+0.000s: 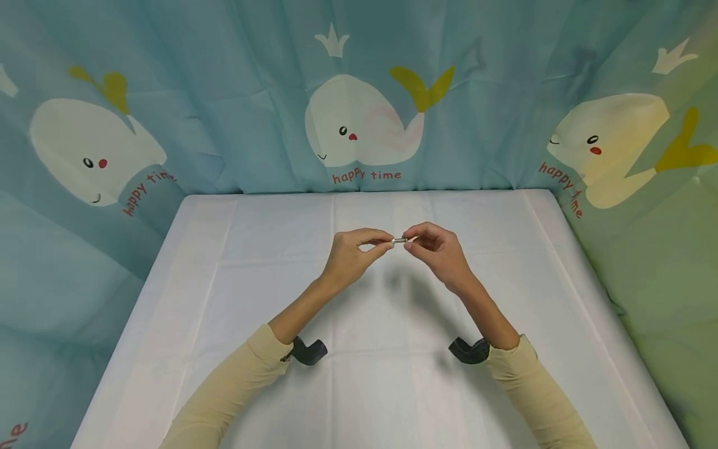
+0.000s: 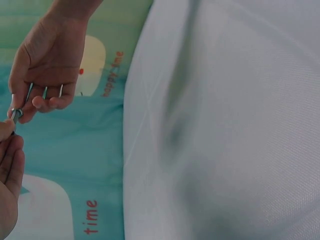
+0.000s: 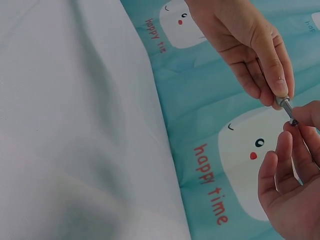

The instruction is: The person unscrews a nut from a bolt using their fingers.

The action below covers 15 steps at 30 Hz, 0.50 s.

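Note:
A small silver bolt [image 1: 399, 241] spans the gap between both hands, held above the table. My left hand [image 1: 349, 254] pinches its head end between thumb and fingers. At the other end of the threaded shank [image 3: 287, 105], my right hand [image 1: 443, 252] pinches a small metal nut [image 3: 293, 121] with thumb and fingertips. In the right wrist view the left hand [image 3: 250, 42] comes from above and the right hand [image 3: 295, 195] from below. The left wrist view shows the right hand [image 2: 50, 65] at the top and part of the left hand [image 2: 7, 195] at the edge.
A white cloth covers the table [image 1: 370, 386], with the hands' shadows on it. Blue and green curtains printed with whales [image 1: 359, 125] hang behind the table and along its sides. Dark curved wrist mounts [image 1: 310, 352] stick out from both beige sleeves [image 1: 235, 386].

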Each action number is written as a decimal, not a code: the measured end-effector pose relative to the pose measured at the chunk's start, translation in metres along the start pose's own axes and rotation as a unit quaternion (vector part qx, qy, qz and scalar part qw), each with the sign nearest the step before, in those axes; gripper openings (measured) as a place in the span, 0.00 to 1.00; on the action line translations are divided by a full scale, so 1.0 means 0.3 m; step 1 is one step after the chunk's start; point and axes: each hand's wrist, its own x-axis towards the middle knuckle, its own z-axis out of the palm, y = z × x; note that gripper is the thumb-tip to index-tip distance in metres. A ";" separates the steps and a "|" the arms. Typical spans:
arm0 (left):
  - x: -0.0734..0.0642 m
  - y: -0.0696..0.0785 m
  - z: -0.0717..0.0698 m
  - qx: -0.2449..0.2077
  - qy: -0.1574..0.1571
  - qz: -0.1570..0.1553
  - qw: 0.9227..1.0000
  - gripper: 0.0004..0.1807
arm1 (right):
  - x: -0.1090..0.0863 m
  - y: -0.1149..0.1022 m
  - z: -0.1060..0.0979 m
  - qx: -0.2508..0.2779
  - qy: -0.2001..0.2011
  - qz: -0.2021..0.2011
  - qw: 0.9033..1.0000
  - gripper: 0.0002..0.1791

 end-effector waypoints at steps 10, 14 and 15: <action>0.001 -0.002 -0.003 0.013 0.000 0.003 1.000 0.05 | 0.003 -0.002 0.002 0.004 -0.005 0.001 1.000 0.12; 0.002 -0.001 -0.004 0.014 0.001 0.008 1.000 0.05 | 0.005 0.002 0.002 -0.002 -0.001 0.017 1.000 0.12; 0.002 -0.001 -0.004 0.013 0.001 0.009 1.000 0.05 | 0.006 0.004 0.002 -0.003 -0.002 0.023 1.000 0.13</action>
